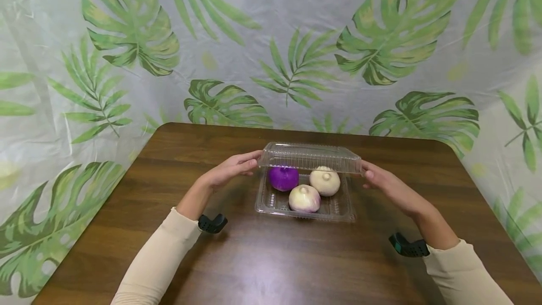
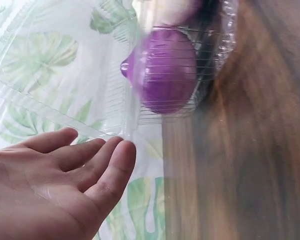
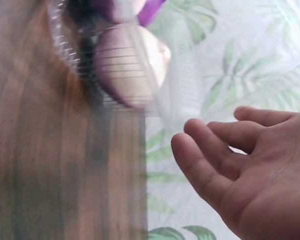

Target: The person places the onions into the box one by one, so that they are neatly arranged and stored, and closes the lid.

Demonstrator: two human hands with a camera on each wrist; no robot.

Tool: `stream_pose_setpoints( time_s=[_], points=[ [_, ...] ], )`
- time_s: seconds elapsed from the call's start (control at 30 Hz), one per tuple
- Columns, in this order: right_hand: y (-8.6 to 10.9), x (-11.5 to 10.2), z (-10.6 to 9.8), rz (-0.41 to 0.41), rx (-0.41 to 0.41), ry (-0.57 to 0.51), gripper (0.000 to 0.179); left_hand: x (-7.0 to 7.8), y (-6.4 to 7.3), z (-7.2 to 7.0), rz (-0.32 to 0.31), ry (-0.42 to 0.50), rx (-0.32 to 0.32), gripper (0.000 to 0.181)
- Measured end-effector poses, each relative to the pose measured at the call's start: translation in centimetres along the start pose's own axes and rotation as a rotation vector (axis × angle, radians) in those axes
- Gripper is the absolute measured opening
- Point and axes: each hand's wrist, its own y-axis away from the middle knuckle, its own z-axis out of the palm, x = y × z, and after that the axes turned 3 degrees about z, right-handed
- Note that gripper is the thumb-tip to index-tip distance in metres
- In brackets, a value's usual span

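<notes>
A clear plastic clamshell box (image 1: 262, 207) sits on the table with its lid (image 1: 311, 152) tilted part-way up. Inside are a purple onion-shaped bulb (image 1: 283, 179), a cream bulb (image 1: 324, 181) and a white bulb tinged purple (image 1: 304, 199). On the lid's left side, my left hand (image 1: 232, 169) has its fingertips at the edge. The left wrist view has those fingers (image 2: 121, 159) extended beside the lid's corner. Opposite it, my right hand (image 1: 387, 186) reaches the lid's right edge. Its fingers (image 3: 182, 152) also look extended in the right wrist view.
The brown wooden table (image 1: 271, 258) has rounded far corners. A leaf-patterned sheet (image 1: 296, 22) hangs behind it and down both sides. Dark straps (image 1: 213, 223) circle both wrists below cream sleeves (image 1: 156, 258).
</notes>
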Motion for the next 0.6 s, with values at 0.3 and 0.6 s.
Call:
stream_pose_setpoints(
  time_s=[0.3,0.6],
  points=[
    [0.7,0.9,0.8,-0.014,0.025,0.067,0.063,-1.1,0.7,0.7,-0.012,-0.014,-0.042,0.102],
    [1.3,1.8,2.6,-0.039,0.067,0.144,0.076,-2.7,1.2,1.5,0.044,0.013,-0.08,0.113]
  ],
)
